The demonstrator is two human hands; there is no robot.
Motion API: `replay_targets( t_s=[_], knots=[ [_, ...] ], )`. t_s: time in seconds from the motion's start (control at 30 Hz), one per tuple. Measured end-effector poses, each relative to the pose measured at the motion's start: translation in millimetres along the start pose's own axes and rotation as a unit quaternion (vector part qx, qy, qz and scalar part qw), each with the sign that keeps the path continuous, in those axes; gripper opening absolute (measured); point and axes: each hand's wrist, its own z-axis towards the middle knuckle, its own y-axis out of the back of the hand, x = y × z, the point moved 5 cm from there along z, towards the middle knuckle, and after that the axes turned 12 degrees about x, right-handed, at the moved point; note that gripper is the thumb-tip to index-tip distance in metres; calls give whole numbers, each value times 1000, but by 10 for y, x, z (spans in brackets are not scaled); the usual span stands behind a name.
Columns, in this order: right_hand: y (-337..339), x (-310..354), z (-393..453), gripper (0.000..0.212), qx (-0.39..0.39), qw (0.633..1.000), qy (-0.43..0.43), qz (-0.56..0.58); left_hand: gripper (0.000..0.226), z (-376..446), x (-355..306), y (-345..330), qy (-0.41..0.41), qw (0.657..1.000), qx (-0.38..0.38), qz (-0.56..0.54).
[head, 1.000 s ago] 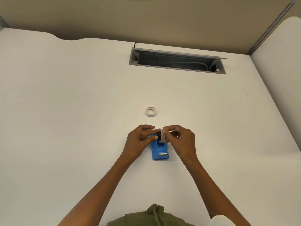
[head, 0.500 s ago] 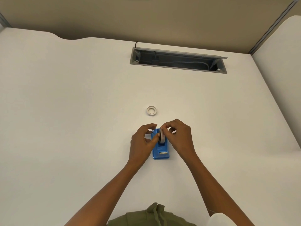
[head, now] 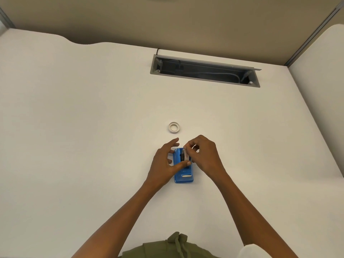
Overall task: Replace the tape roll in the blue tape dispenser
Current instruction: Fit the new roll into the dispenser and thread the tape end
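The blue tape dispenser [head: 183, 175] lies on the white desk, its metal cutter at the near end. A pale tape roll on a black hub [head: 184, 155] stands on edge in the dispenser's well. My right hand [head: 203, 155] pinches the top of that roll from the right. My left hand [head: 164, 161] is spread over the dispenser's left side, its thumb across the body just below the roll. A second white ring, an empty-looking roll [head: 174, 127], lies flat on the desk beyond the hands.
A grey recessed cable tray [head: 204, 71] is set into the white desk [head: 83, 127] at the back. A beige partition stands behind, and another white desk surface [head: 323, 71] adjoins on the right.
The roll has gone from held above the dispenser down into its well. My left hand let go of it and spread over the dispenser's side, thumb across the body.
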Motion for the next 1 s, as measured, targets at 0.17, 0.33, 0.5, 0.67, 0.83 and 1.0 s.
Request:
replay_targets(
  t_s=[0.17,0.33,0.5,0.67,0.83,1.0],
  knots=[
    [65,95,78,15,103,992,23,-66,70,16,4,3,-1,1000,18,4],
    [121,208,92,14,184,971,54,-142,56,30,43,-4,0,999,36,24],
    [84,246,50,16,190,961,55,-194,41,41,-26,13,-3,999,35,1],
    [66,207,-19,14,175,957,73,-218,41,46,-3,20,-9,999,32,7],
    [114,160,-91,15,135,955,106,-243,47,60,32,13,-5,999,31,17],
    [93,137,-148,15,110,950,132,-259,52,46,6,24,-14,999,34,22]
  ],
)
